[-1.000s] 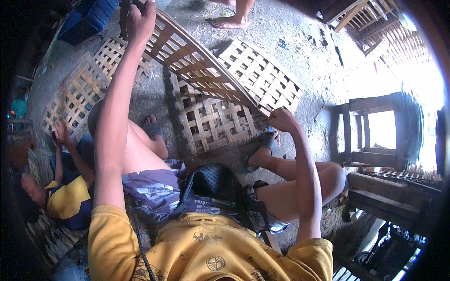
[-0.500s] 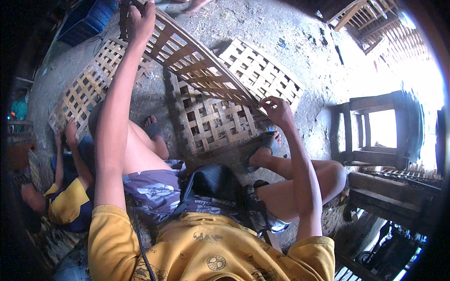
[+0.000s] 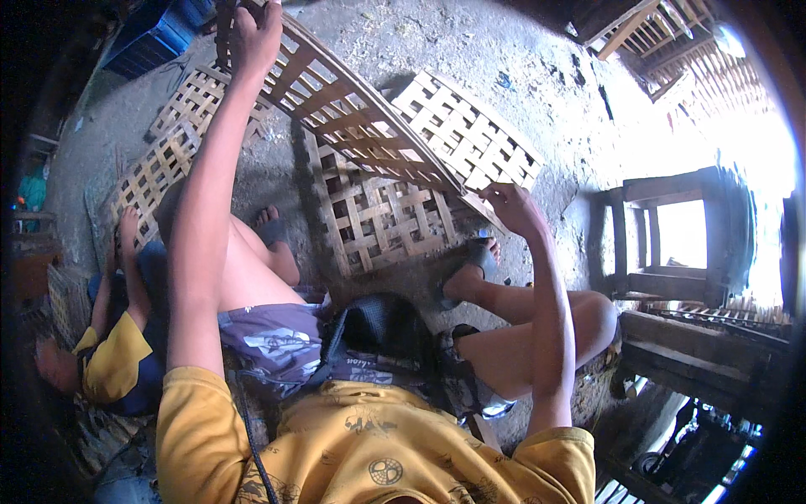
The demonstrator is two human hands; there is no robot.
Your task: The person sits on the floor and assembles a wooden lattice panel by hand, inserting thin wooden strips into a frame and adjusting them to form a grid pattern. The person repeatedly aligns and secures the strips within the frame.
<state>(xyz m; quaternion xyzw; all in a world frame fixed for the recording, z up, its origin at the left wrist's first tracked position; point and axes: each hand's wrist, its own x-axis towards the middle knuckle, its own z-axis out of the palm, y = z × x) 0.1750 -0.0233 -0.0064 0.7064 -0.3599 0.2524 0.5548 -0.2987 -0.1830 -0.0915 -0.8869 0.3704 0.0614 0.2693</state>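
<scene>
A woven bamboo panel (image 3: 336, 97) stands tilted in front of me, its slatted lattice running from far left to near right. At its far upper end my left hand (image 3: 256, 40) is closed round the edge. My right hand (image 3: 516, 208) is pinched just beside the panel's near right corner. What lies between those fingertips is too small to make out. Beneath the raised panel, another woven bamboo panel (image 3: 382, 220) lies on the floor between my feet. A paler woven panel (image 3: 470, 122) lies behind it to the right.
At left, a person's hand (image 3: 128, 220) touches a woven panel (image 3: 159, 172), with another lattice panel (image 3: 189, 105) beyond. A blue crate (image 3: 155, 38) stands far left. On the right are a wooden stool frame (image 3: 663, 189) and a low wooden bench (image 3: 697, 344).
My right hand has shifted slightly right and down, away from the panel's corner. My left hand keeps its hold. The person's panel at left has moved nearer to them, apart from the one beyond.
</scene>
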